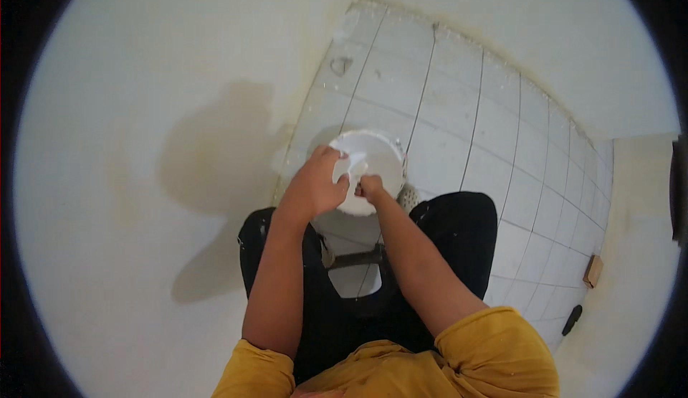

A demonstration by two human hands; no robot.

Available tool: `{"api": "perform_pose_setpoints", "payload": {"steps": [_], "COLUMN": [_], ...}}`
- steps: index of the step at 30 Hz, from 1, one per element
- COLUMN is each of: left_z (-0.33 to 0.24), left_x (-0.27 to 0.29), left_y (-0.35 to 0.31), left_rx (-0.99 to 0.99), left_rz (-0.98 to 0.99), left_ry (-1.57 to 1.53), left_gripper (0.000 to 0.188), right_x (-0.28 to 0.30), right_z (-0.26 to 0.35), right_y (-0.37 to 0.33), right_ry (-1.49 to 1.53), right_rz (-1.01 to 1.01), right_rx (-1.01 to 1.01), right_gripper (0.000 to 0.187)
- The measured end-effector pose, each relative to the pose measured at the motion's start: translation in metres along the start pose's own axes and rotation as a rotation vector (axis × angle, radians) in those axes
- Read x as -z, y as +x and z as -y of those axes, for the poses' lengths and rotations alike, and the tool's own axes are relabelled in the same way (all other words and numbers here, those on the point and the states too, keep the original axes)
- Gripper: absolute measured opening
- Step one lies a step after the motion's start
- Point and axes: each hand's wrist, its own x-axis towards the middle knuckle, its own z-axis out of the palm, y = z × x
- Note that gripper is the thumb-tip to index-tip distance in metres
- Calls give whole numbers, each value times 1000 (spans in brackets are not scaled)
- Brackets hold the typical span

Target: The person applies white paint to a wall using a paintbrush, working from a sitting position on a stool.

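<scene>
A round white bucket (393, 160) stands on the tiled floor between my legs, with white smears around its rim. My left hand (315, 185) is over the bucket's left side, its thumb and fingers apart. Something pale inside the bucket, close to those fingertips, is too blurred to name. My right hand (370, 187) is closed in a fist over the bucket's near part. What it grips, if anything, is hidden by the fingers.
White floor tiles (448, 97) with dark joints and white specks spread ahead and to the right. A plain pale wall (122, 147) rises close on my left. A brown block (593, 272) and a black object (572, 320) lie by the right wall. A speckled shoe (408, 197) is beside the bucket.
</scene>
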Motion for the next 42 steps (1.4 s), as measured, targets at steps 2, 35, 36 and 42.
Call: {"api": "perform_pose_setpoints", "payload": {"steps": [2,35,36,42], "left_z": [-9,-32,-31,-13], "left_x": [9,-30,-26,-37], "left_y": [3,-2,-2,14], "left_rx": [-3,174,184,236], "left_rz": [-31,624,617,559], "left_ry": [59,350,359,324], "left_gripper": [36,48,48,55], "right_x": [4,-20,-33,-13], "right_z": [2,-14,-11,18], "right_y": [24,54,42,38], "right_ry": [106,-759,-907,-424], "right_rz": [-16,268,349,215], "right_rx": [6,283,251,84], "right_gripper": [5,19,20,15]}}
